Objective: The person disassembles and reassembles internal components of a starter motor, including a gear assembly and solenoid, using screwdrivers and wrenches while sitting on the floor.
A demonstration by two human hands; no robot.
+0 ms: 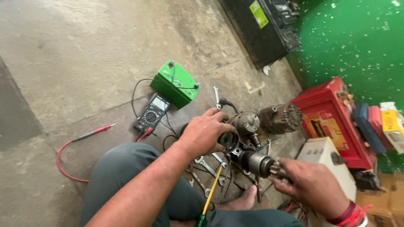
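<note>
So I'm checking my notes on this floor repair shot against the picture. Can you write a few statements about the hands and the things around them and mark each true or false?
1. The left hand grips a toothed gear end of the starter motor. True.
2. The right hand is empty, resting on the floor. False: its fingers hold the motor's shaft end.
3. The multimeter lies on the concrete floor beside a green battery. True.
4. The red probe is pressed to the battery terminal. False: it lies loose on the floor, left of the multimeter.
5. Wrenches lie on the floor under the motor. True.
</note>
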